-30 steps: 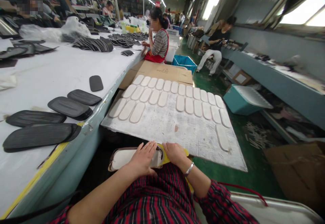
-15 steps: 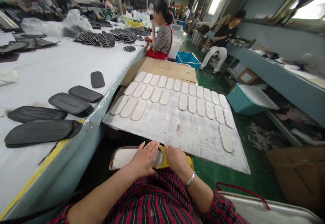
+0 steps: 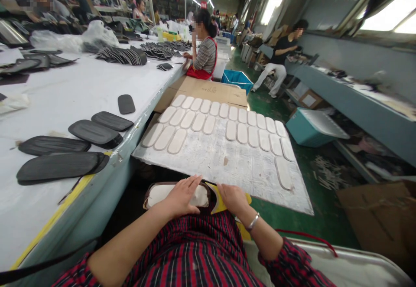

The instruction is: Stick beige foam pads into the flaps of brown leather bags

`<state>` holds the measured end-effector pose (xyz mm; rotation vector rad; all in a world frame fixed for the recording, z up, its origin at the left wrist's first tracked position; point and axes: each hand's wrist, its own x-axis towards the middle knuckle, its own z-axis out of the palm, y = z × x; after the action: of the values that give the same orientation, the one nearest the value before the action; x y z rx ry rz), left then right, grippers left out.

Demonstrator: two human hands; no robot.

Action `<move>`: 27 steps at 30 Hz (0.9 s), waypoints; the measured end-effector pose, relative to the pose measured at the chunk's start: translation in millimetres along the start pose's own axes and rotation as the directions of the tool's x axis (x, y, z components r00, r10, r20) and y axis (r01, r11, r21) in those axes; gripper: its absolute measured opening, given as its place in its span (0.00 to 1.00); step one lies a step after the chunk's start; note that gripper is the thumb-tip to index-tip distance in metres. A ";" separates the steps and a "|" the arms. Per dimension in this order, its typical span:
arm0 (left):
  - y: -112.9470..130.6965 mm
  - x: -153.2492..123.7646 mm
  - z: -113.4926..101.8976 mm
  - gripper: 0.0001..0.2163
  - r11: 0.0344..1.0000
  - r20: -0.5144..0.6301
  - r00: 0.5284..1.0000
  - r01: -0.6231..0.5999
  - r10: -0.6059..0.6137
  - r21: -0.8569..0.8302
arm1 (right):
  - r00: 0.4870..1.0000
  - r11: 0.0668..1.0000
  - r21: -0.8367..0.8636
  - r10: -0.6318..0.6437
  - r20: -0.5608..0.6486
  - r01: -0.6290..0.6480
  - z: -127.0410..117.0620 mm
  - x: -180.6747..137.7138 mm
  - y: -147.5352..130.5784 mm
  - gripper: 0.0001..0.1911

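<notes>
On my lap lies a white insole piece with a brown rim (image 3: pixel 159 194). My left hand (image 3: pixel 182 196) rests flat on it, fingers stretched out and pressing down. My right hand (image 3: pixel 234 198) sits just to its right, fingers curled on a yellow tool (image 3: pixel 218 202) whose tip touches the piece's end. In front of my knees a white board (image 3: pixel 227 161) carries rows of several white insole pieces (image 3: pixel 208 122).
A long white table (image 3: pixel 65 100) runs along the left with black soles (image 3: pixel 58 165) near its edge. Other people sit farther down the aisle. A teal bin (image 3: pixel 308 128), a blue crate (image 3: pixel 237 79) and cardboard (image 3: pixel 208 89) stand on the green floor.
Both hands have shifted slightly on the piece; the yellow tool now shows more between them. The camera view has swayed a little.
</notes>
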<state>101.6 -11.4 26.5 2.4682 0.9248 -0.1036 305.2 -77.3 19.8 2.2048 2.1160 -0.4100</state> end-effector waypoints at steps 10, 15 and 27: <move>6.1 5.4 14.4 0.55 0.995 -0.013 1.000 -0.019 0.020 0.095 | 0.987 0.990 0.062 0.136 -0.091 -0.130 15.8 -0.1 -29.8 0.27; 11.5 7.8 19.0 0.58 0.995 -0.071 0.997 0.022 -0.015 0.101 | 0.982 0.989 0.069 0.141 -0.126 -0.133 21.6 2.3 -31.9 0.25; 7.5 11.4 14.5 0.57 0.999 -0.137 0.990 0.032 -0.034 -0.019 | 0.969 1.000 0.026 -0.005 -0.248 0.012 16.1 27.2 -27.9 0.23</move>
<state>116.5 -16.3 14.3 2.4695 1.0200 0.0633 275.9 -52.8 1.9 2.3744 2.2499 -0.1711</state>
